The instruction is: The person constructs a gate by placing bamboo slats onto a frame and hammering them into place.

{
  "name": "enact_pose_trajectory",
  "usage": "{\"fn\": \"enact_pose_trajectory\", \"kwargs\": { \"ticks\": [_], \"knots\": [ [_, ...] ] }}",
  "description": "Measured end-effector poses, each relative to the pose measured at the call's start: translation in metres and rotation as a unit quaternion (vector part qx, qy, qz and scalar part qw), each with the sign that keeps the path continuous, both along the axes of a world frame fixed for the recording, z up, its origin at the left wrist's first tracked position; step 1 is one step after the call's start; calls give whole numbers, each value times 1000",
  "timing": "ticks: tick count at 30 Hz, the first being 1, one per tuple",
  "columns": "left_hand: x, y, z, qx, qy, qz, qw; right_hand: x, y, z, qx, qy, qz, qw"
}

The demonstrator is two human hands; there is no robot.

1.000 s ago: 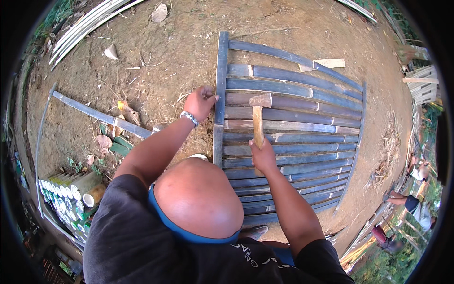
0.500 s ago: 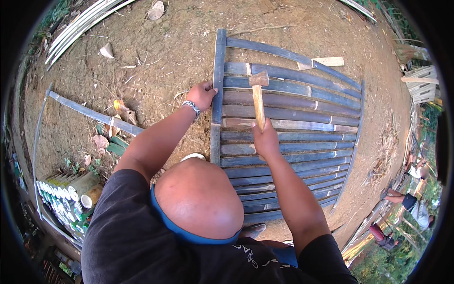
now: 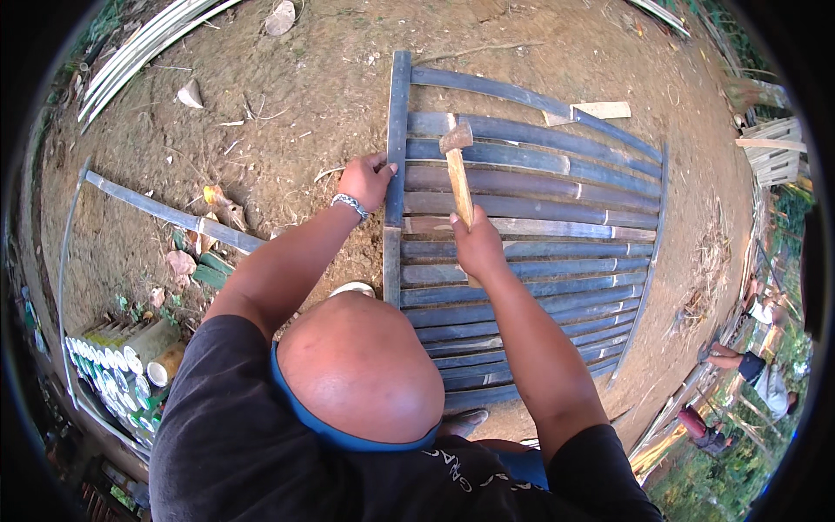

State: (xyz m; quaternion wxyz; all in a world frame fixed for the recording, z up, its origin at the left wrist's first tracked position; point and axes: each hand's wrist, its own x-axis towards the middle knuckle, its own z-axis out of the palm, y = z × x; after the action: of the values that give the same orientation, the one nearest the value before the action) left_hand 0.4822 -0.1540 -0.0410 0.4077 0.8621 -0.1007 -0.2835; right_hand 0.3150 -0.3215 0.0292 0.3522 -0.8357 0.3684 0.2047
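Observation:
A slatted panel of dark split bamboo slats [image 3: 531, 183] lies on the ground ahead of me and to the right. Along its left end runs a narrow bamboo rail [image 3: 398, 104] that crosses the slat ends. My left hand [image 3: 365, 181] is closed at the rail's outer edge, thumb against it and fingers curled; whether a small nail is between them cannot be seen. In my right hand [image 3: 479, 246] is a wooden-handled hammer [image 3: 460, 183], gripped low on the handle. Its blunt, rusty head is over the upper slats, right of the rail and apart from it.
A pale wood piece [image 3: 602, 110] lies by the top slat. Light strips [image 3: 139, 56] are stacked at the upper left. A bent bamboo strip [image 3: 165, 207] and stacked bottles [image 3: 117, 370] are at left. Other people [image 3: 765, 374] are at the far right.
My right hand has brought the hammer left, closer to the rail. The left hand keeps its place on the rail. The whole view has shifted slightly.

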Motion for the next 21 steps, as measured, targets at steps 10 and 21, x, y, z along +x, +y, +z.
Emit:
{"fn": "enact_pose_trajectory", "kwargs": {
  "ticks": [10, 21],
  "knots": [
    [-13, 8, 1, 45, 8, 82, 996, 14, 32, 27, 7, -371, 70, 926],
    [3, 18, 1, 67, 63, 43, 995, 26, 18, 9, -70, -57, 84, 992]
  ]
}}
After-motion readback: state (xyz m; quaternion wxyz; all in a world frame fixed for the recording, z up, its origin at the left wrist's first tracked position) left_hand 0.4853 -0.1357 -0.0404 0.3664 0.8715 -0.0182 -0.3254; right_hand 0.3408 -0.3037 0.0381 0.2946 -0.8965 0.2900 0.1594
